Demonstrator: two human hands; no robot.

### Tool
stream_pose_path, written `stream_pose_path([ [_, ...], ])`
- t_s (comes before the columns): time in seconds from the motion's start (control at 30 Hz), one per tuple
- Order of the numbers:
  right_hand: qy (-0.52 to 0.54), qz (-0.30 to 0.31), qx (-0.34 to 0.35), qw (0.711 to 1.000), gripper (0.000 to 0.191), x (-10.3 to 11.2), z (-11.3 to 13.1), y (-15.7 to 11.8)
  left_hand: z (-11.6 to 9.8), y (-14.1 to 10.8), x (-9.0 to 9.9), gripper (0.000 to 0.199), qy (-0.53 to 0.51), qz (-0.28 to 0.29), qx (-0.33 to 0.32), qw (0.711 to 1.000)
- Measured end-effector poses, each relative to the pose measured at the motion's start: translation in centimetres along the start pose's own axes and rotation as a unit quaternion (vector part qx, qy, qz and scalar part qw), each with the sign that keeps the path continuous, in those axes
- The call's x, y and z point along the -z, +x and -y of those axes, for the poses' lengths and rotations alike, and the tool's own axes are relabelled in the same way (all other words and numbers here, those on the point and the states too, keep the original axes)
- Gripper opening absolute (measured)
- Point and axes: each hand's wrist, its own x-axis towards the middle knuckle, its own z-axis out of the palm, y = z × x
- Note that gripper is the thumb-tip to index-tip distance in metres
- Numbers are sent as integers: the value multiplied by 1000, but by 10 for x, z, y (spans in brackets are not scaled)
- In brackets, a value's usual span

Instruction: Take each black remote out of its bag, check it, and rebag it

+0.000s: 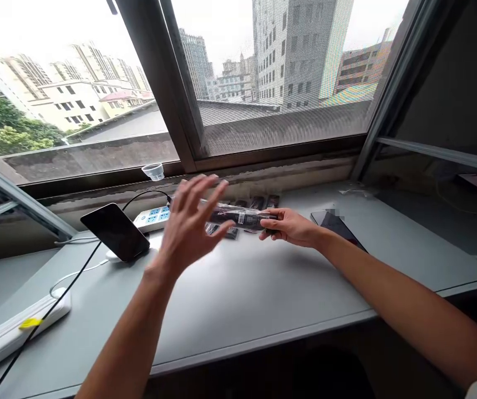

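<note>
My right hand (286,226) grips one end of a long dark item in clear plastic wrap (244,218), with a small white label on its side. It is held level above the desk, and its exact kind cannot be made out. My left hand (192,224) is raised at the item's other end, fingers spread and slightly blurred, covering that end. Whether the left hand touches the wrap cannot be told. Behind the item, several small dark packets (257,203) lie on the desk, partly hidden.
A tablet on a stand (116,233) and a white power strip (152,218) are at the left. Another white strip (51,310) with cables lies nearer. A phone (338,228) rests by my right forearm. A clear plastic cup (153,172) stands on the sill below the window.
</note>
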Motion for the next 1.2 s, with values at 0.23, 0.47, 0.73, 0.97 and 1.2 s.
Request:
stream_pose_path([
  [0.23, -39, 6, -52, 998, 48, 10, 6, -2, 9, -14, -31, 50, 8, 239, -27, 971],
  [0.47, 13, -201, 71, 977, 29, 26, 18, -1, 41, -38, -25, 43, -37, 265, 86, 960],
  [0.73, -91, -195, 13, 977, 48, 4, 9, 0, 7, -37, -31, 87, -154, 287, 74, 942],
  [0.97, -135, 46, -3, 990, 53, -13, 6, -11, -10, -28, -42, 58, -209, 151, -2, 966],
  [1.2, -211, -65, -67, 973, 43, 3, 8, -5, 14, -29, -27, 41, -93, 105, 24, 990],
])
